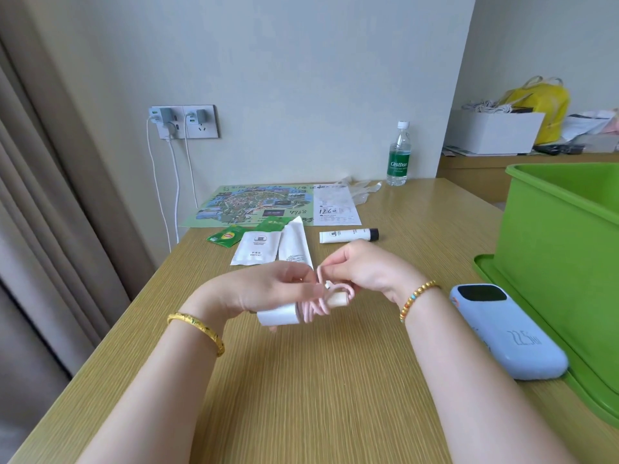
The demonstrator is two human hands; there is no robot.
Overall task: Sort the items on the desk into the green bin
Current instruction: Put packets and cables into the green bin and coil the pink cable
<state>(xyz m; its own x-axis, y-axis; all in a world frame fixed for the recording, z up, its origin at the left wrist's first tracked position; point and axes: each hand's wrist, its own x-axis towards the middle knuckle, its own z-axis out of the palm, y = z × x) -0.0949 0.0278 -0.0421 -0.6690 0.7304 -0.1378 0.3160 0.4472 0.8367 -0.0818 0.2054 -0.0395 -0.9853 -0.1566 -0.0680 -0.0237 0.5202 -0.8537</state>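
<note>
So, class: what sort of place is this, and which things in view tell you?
Probably a hotel room: small white toiletry sachets and a white tube with a black cap lie on the wooden desk, beside a colourful tourist map.
</note>
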